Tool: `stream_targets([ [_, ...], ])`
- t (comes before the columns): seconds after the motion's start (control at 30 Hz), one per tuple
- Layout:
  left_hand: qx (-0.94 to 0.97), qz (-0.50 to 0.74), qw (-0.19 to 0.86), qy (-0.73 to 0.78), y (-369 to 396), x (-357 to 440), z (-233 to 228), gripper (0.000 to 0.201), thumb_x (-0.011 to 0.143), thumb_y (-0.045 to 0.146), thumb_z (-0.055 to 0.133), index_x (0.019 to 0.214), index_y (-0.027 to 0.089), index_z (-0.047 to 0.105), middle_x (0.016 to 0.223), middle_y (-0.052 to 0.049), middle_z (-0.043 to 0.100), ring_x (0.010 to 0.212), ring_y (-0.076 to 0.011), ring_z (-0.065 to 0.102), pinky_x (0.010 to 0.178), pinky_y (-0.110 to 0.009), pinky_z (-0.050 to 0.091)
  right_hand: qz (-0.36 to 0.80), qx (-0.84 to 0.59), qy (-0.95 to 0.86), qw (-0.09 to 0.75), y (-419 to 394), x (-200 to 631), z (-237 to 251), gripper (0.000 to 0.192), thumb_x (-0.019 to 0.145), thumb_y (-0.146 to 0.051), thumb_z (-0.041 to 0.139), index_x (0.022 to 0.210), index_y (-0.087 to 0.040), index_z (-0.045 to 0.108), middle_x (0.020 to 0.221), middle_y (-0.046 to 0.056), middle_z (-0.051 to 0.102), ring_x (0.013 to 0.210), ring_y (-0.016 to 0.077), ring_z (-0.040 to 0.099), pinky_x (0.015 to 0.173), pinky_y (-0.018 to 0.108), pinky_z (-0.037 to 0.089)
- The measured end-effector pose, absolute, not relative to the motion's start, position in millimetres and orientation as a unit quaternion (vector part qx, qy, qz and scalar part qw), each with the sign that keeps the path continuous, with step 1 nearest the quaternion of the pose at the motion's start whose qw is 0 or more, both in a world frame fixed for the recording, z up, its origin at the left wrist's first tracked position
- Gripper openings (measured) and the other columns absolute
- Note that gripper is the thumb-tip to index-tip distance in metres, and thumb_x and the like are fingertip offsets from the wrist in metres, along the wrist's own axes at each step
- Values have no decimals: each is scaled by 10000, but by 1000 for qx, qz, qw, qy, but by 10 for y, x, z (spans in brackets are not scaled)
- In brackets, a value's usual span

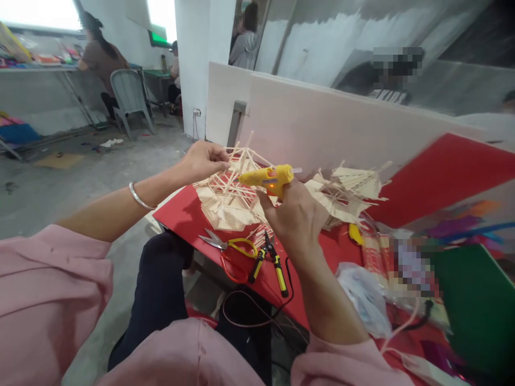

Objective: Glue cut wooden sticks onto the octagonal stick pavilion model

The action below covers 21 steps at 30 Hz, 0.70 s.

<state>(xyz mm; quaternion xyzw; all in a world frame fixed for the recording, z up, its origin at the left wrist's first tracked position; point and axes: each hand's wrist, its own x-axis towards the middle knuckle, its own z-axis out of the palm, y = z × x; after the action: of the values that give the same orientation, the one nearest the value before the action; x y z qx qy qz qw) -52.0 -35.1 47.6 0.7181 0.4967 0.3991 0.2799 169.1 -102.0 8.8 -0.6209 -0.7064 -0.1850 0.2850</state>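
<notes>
Your right hand point(295, 217) is wrapped closed around one yellow glue gun point(269, 178), its nozzle pointing toward nine o'clock at the stick frame point(233, 185). Your left hand point(203, 159) pinches the top of that frame, fingers point(220, 155) closed on a thin stick. The frame sits on the red worktop point(189, 214), close to its near-left edge, and that edge runs diagonally from about ten o'clock down toward five o'clock; past it lies bare concrete floor point(80, 182), so open room is all on your left side. At two o'clock from the gun lies a second stick structure point(350, 190), just beside your right hand, which makes two stick pieces in all. Below the frame, at six o'clock, sit one pair of scissors point(231, 249) with yellow and red loops and one pair of yellow-handled pliers point(270, 262), lying just beside each other near the worktop's edge. A dark cord point(257, 311) loops off that edge. A white panel point(322, 123) closes the far side at twelve o'clock. At four o'clock a plastic bag point(362, 295) and a green sheet point(475, 305) crowd the right side.
</notes>
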Motion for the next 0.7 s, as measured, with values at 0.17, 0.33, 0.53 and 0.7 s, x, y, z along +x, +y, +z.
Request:
stream_targets([
  [0.17,712,399,269,511,-396,-553,494,22,733,155,686,724,151,705,603,-16,664,573,-97,580,544,-223,461,-177,-633,-708,258,-989,1640,63,368,930,-416,448,1097,-130,606,900,89,650,734,176,524,588,309,210],
  [0.33,709,405,280,505,-389,-539,475,27,735,151,683,710,145,688,607,-9,663,564,-88,571,544,-213,465,-180,-633,-707,259,-951,1608,22,345,928,-368,444,1099,-120,613,915,94,651,718,161,499,566,315,181],
  [0.53,710,410,273,504,-387,-533,462,21,720,155,697,714,136,705,660,-28,689,618,-112,605,580,-235,482,-188,-635,-703,259,-951,1589,27,319,912,-349,473,1086,-124,616,903,86,661,693,152,491,555,314,156],
  [0.7,710,405,275,506,-399,-543,468,20,722,141,693,713,133,708,670,-31,696,601,-108,596,566,-235,474,-189,-628,-704,272,-973,1603,37,319,909,-366,474,1072,-125,605,896,89,657,684,151,488,554,307,160],
])
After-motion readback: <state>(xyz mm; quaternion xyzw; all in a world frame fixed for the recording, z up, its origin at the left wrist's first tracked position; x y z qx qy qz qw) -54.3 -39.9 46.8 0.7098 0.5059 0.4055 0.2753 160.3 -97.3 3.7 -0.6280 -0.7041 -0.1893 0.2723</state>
